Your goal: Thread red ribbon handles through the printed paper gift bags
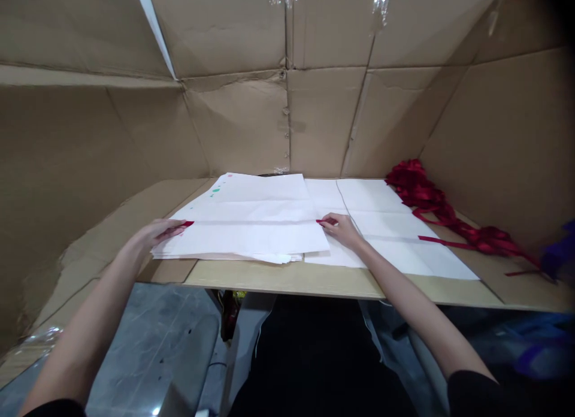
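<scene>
A stack of white paper sheets (251,237) lies on the table, with small green and pink marks near its upper left edge. My left hand (162,230) is at the stack's left edge, fingers closed on a short red piece (189,223). At the right edge, my right hand (338,225) pinches another small red piece (319,221). Whether the two red ends belong to one ribbon cannot be seen; only white paper shows between them. More white sheets (404,243) are spread flat to the right, partly beneath my right forearm.
Tangled dark red ribbon (415,186) runs along the table's right side, one strip reaching over the sheets. A purple item (559,252) sits at the far right. Cardboard walls (242,117) enclose the back and sides. The table's front edge (278,279) is close to my body.
</scene>
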{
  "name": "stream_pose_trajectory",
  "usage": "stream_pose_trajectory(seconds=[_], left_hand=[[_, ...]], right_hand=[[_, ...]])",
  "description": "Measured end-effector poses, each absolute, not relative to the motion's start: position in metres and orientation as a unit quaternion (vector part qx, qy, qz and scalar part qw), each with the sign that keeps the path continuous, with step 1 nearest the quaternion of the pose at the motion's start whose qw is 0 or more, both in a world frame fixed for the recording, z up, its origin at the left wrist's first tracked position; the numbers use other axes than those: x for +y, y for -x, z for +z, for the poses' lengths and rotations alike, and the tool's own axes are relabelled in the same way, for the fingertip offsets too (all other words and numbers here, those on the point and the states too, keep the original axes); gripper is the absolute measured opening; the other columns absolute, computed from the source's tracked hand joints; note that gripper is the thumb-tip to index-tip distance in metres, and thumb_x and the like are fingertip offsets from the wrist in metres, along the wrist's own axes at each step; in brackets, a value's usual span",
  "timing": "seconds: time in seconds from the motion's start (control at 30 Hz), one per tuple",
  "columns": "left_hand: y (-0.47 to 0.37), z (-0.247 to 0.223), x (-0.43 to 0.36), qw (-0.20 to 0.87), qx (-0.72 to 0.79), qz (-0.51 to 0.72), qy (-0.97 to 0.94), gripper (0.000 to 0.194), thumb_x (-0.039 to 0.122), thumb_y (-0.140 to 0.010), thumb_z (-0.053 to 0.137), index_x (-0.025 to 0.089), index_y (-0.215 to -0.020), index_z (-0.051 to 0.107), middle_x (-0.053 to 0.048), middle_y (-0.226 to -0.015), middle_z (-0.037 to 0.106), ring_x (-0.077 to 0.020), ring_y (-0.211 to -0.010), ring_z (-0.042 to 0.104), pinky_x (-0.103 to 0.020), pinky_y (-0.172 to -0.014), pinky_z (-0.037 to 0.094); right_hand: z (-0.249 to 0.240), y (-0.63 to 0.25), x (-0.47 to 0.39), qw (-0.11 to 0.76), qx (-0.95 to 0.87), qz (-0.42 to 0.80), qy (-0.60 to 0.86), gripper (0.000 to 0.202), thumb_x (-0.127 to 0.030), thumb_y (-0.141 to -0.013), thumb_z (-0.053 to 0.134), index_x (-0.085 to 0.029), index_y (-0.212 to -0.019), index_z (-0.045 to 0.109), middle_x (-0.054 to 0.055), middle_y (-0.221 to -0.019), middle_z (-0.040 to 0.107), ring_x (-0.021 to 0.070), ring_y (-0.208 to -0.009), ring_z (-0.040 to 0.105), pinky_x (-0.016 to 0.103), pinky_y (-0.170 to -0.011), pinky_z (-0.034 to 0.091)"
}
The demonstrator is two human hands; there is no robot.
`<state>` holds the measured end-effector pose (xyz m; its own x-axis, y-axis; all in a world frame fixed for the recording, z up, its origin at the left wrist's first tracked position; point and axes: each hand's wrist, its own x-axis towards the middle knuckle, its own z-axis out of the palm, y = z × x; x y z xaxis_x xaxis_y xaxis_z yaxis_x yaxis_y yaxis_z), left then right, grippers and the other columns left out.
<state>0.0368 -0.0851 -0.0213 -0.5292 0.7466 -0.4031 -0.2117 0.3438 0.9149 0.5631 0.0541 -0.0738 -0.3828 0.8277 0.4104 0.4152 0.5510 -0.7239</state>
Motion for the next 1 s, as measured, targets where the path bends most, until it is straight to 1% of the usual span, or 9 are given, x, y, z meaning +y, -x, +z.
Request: stream_pose_trajectory(seconds=[0.17, 0.33, 0.43, 0.53, 0.63, 0.73, 0.8, 0.87, 1.0], left_hand=[[-0.027, -0.026, -0.080, 0.465, 0.685, 0.528, -0.189, 0.015, -0.006, -0.080, 0.053, 0.003, -0.085, 0.065, -0.008, -0.071, 0.070, -0.0088, -0.053, 0.064, -0.011, -0.054, 0.055], [-0.029, -0.027, -0.079, 0.460, 0.684, 0.536, -0.181, 0.014, -0.008, -0.078, 0.055, 0.002, -0.082, 0.065, -0.009, -0.071, 0.069, -0.0093, -0.052, 0.064, -0.012, -0.053, 0.056], [-0.026, -0.029, -0.078, 0.460, 0.691, 0.528, -0.177, 0.015, -0.008, -0.078, 0.055, 0.003, -0.084, 0.065, -0.008, -0.070, 0.069, -0.0088, -0.050, 0.063, -0.012, -0.051, 0.055], [-0.021, -0.031, -0.077, 0.462, 0.686, 0.533, -0.179, 0.016, -0.008, -0.077, 0.056, 0.002, -0.087, 0.064, -0.008, -0.072, 0.070, -0.0085, -0.053, 0.064, -0.012, -0.053, 0.055], [-0.022, -0.031, -0.078, 0.463, 0.684, 0.535, -0.181, 0.017, -0.008, -0.078, 0.055, 0.002, -0.089, 0.064, -0.008, -0.070, 0.070, -0.0084, -0.054, 0.064, -0.011, -0.056, 0.055], [-0.030, -0.027, -0.080, 0.457, 0.688, 0.536, -0.176, 0.015, -0.006, -0.081, 0.052, 0.001, -0.088, 0.064, -0.007, -0.066, 0.069, -0.0078, -0.050, 0.062, -0.011, -0.054, 0.055], [-0.036, -0.024, -0.081, 0.454, 0.686, 0.541, -0.175, 0.015, -0.005, -0.083, 0.050, 0.002, -0.085, 0.063, -0.007, -0.065, 0.069, -0.0075, -0.048, 0.062, -0.011, -0.053, 0.054], [-0.040, -0.022, -0.081, 0.452, 0.686, 0.543, -0.172, 0.015, -0.006, -0.083, 0.050, 0.002, -0.083, 0.063, -0.007, -0.065, 0.069, -0.0077, -0.047, 0.062, -0.010, -0.050, 0.054], [-0.043, -0.021, -0.082, 0.443, 0.687, 0.552, -0.164, 0.015, -0.007, -0.081, 0.052, 0.002, -0.083, 0.064, -0.006, -0.062, 0.068, -0.0076, -0.045, 0.061, -0.010, -0.049, 0.054]], right_hand=[[-0.076, -0.557, 0.051, 0.408, -0.786, 0.129, 0.445, 0.017, -0.029, -0.082, 0.048, -0.017, -0.084, 0.060, 0.000, -0.059, 0.061, 0.0130, -0.052, 0.052, 0.022, -0.054, 0.034], [-0.078, -0.552, 0.054, 0.327, -0.801, -0.074, 0.496, 0.025, -0.033, -0.088, 0.043, -0.015, -0.083, 0.060, 0.005, -0.056, 0.061, 0.0157, -0.050, 0.053, 0.024, -0.052, 0.025], [-0.076, -0.552, 0.054, 0.307, -0.804, -0.092, 0.501, 0.029, -0.031, -0.089, 0.042, -0.015, -0.075, 0.062, 0.007, -0.056, 0.062, 0.0155, -0.052, 0.054, 0.024, -0.052, 0.024], [-0.072, -0.555, 0.052, 0.352, -0.801, -0.016, 0.485, 0.025, -0.029, -0.087, 0.044, -0.017, -0.078, 0.064, 0.007, -0.068, 0.067, 0.0156, -0.060, 0.057, 0.024, -0.056, 0.031], [-0.071, -0.556, 0.053, 0.435, -0.762, 0.188, 0.442, 0.020, -0.034, -0.083, 0.052, -0.019, -0.088, 0.065, 0.005, -0.080, 0.068, 0.0154, -0.068, 0.059, 0.024, -0.059, 0.039], [-0.073, -0.555, 0.057, 0.459, -0.641, 0.463, 0.404, 0.025, -0.043, -0.073, 0.065, -0.018, -0.079, 0.063, 0.001, -0.066, 0.063, 0.0131, -0.058, 0.057, 0.023, -0.054, 0.042], [-0.073, -0.556, 0.059, 0.438, -0.574, 0.581, 0.376, 0.029, -0.042, -0.064, 0.074, -0.016, -0.069, 0.062, 0.000, -0.060, 0.061, 0.0122, -0.057, 0.057, 0.024, -0.057, 0.045], [-0.071, -0.559, 0.059, 0.414, -0.546, 0.638, 0.351, 0.028, -0.037, -0.059, 0.079, -0.015, -0.066, 0.063, 0.003, -0.066, 0.065, 0.0135, -0.064, 0.061, 0.025, -0.066, 0.049], [-0.065, -0.566, 0.058, 0.391, -0.559, 0.659, 0.317, 0.025, -0.027, -0.057, 0.081, -0.016, -0.077, 0.070, 0.004, -0.082, 0.070, 0.0144, -0.078, 0.064, 0.025, -0.076, 0.049]])
